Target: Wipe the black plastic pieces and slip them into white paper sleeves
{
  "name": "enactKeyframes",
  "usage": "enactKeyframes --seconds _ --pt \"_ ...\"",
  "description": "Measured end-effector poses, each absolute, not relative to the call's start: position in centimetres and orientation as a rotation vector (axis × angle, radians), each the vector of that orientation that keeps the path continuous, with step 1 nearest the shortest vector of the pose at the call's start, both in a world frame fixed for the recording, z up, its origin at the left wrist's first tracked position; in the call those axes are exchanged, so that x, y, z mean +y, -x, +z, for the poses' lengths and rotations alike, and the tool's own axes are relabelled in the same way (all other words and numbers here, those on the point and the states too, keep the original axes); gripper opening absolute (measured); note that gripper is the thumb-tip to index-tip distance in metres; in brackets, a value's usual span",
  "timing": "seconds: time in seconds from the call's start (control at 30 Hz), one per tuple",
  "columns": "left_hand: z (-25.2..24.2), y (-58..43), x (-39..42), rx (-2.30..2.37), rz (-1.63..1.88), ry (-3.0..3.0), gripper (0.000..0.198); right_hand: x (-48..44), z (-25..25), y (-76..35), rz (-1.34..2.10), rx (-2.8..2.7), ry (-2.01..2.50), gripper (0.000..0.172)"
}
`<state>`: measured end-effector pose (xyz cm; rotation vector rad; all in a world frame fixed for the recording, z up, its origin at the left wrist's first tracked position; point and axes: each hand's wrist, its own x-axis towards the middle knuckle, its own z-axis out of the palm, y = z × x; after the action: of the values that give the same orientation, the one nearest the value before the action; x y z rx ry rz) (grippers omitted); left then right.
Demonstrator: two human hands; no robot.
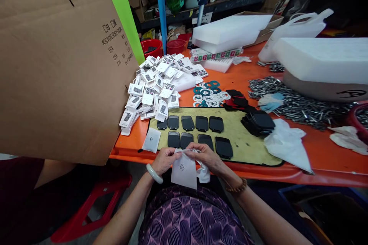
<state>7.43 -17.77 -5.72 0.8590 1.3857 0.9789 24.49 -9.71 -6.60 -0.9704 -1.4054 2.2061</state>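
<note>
Between my two hands hangs a thin translucent plastic bag [184, 172] with a small triangle mark printed on it. My left hand [165, 160] pinches its top edge. At the other top corner my right hand [207, 157] grips the bag, with more crumpled plastic below its fingers. Just beyond, black flat rounded devices [201, 123] lie in two rows on a yellowish cloth mat [244, 145]. Another bag [151, 140] lies flat at the mat's left end. A stack of the same black devices [258, 122] stands on the mat's right side.
A heap of small white boxes [148, 95] covers the table's far left, beside a big cardboard carton [63, 76]. Teal and white rings [211, 93] lie behind the mat. Metal pins [299, 103] spread on the right near white plastic containers [324, 61]. A red stool [94, 206] stands lower left.
</note>
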Motion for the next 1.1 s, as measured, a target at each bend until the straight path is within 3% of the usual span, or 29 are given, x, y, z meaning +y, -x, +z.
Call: enactKeyframes --seconds 0.2,0.37,0.57,0.73,0.8,0.9,1.0,1.1 --pt "-5.6 -9.3 -18.3 1.546 1.214 -0.836 0.034 -11.0 -7.2 -24.2 2.009 -1.542 0.941 0.044" --pt "-5.8 -10.1 -18.2 1.26 1.408 -0.367 0.038 -11.9 -7.7 -24.3 2.093 -1.416 0.965 0.045" --pt "-5.9 -8.2 -19.5 1.007 1.157 -0.288 0.049 -13.0 -7.4 -24.0 2.31 -0.956 0.871 0.035" --pt "-5.9 -5.3 -20.0 1.254 0.991 -0.734 0.039 -12.4 -7.5 -23.4 2.517 -1.075 0.827 0.039" --pt "-5.5 -4.1 -19.9 1.428 0.894 -0.988 0.029 -11.1 -7.8 -22.8 2.328 -1.446 0.888 0.034" --pt "-5.2 -3.0 -19.6 1.638 0.755 -1.339 0.015 -8.5 -8.3 -21.3 1.634 -2.039 1.042 0.02" --pt "-5.4 -2.5 -19.6 1.671 0.679 -1.564 0.012 -6.2 -8.5 -19.6 1.072 -2.479 1.14 0.032" --pt "-6.0 -2.3 -19.9 1.65 0.62 -1.682 0.012 -4.9 -8.5 -17.9 0.837 -2.792 1.196 0.043"
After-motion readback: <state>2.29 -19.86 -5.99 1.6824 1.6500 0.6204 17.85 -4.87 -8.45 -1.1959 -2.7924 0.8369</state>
